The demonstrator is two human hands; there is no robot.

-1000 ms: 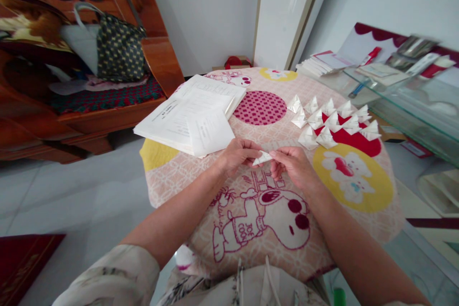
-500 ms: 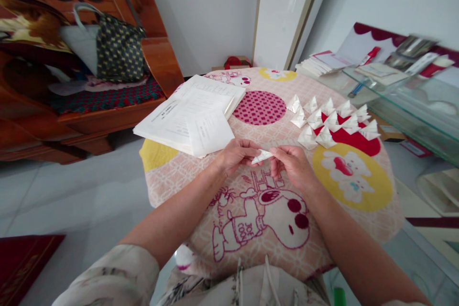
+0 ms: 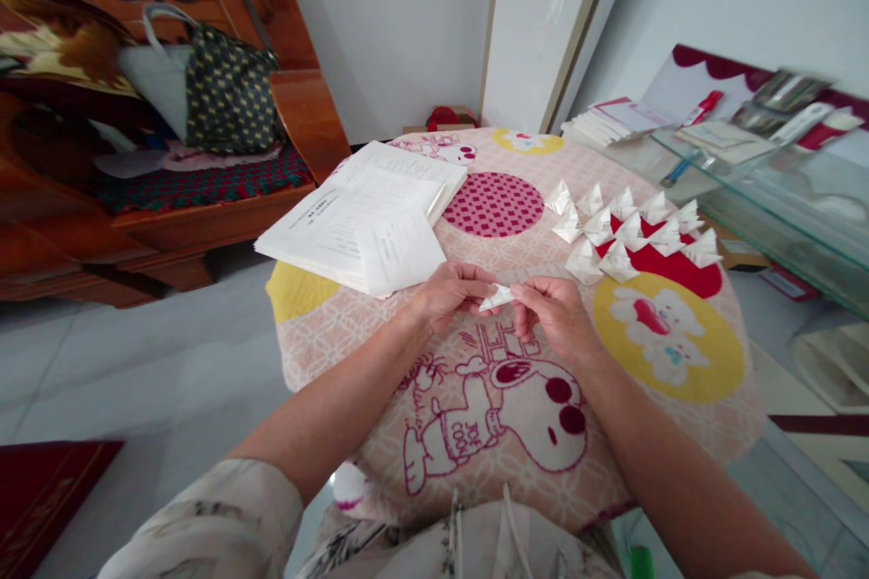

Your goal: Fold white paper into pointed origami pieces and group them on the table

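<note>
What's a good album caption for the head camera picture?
Fingers hold a small folded paper near rows of pointed paper shapes.

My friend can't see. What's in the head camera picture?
A person's left hand and right hand hold a small folded-paper triangle over a cartoon-print tablecloth. Pointed paper pieces sit at right; a stack of printed sheets lies at left.

Landmark: round table under pink patterned cloth [image 3: 319, 353]. On the table's far left portion lies a stack of flat white printed paper sheets [image 3: 319, 226]. On its far right portion stand rows of small pointed white folded-paper pieces [image 3: 599, 226]. Above the table's middle, a small triangular white paper piece [image 3: 498, 297] sits between left hand [image 3: 452, 298] and right hand [image 3: 553, 312]. Left of the table: brown carved wooden bench [image 3: 305, 131], a dark patterned bag [image 3: 234, 95] upon it. Right of the table: clear flat glass shelf [image 3: 780, 199]. Behind the table: tall white glossy panel [image 3: 536, 18].
</note>
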